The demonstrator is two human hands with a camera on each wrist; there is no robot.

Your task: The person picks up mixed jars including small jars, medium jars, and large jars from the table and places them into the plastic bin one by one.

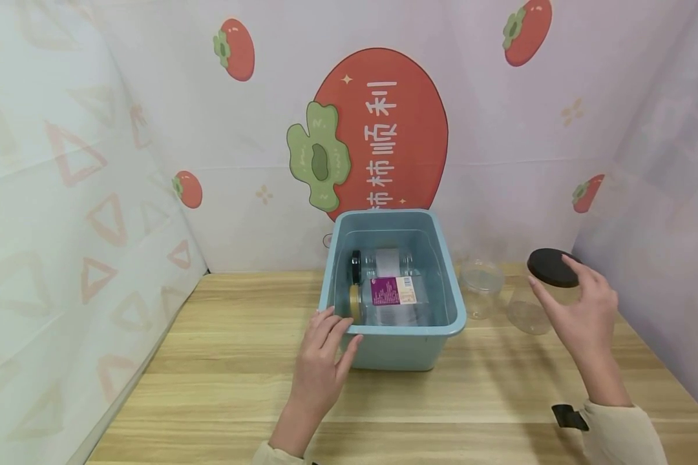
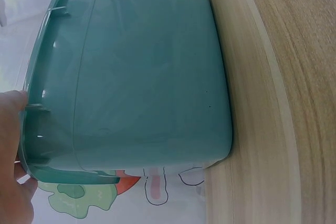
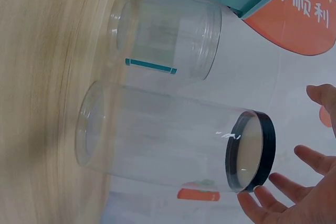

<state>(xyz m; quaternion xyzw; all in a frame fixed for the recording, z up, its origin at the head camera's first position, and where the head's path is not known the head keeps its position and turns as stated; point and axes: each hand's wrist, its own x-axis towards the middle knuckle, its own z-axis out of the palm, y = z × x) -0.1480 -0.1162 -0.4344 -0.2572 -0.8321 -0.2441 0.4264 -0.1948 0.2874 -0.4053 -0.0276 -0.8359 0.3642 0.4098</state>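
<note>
At the near left corner of a blue plastic bin (image 1: 394, 352), my left hand (image 1: 318, 361) holds the rim, fingers over the edge and thumb on the outer front. A clear jar with a purple label (image 1: 386, 292) and a gold lid lies in the bin; behind it lies another clear jar with a black lid (image 1: 356, 266). My right hand (image 1: 587, 310) is spread around the black lid (image 3: 266, 150) of a tall clear jar (image 3: 163, 135) standing on the table. Some fingertips are at the lid's edge, while the thumb stands apart from it.
A shorter clear jar (image 1: 481, 290) stands between the bin and the tall jar. The wooden table (image 1: 238, 387) is bordered by white cloth walls with persimmon prints (image 1: 384, 129) at the back.
</note>
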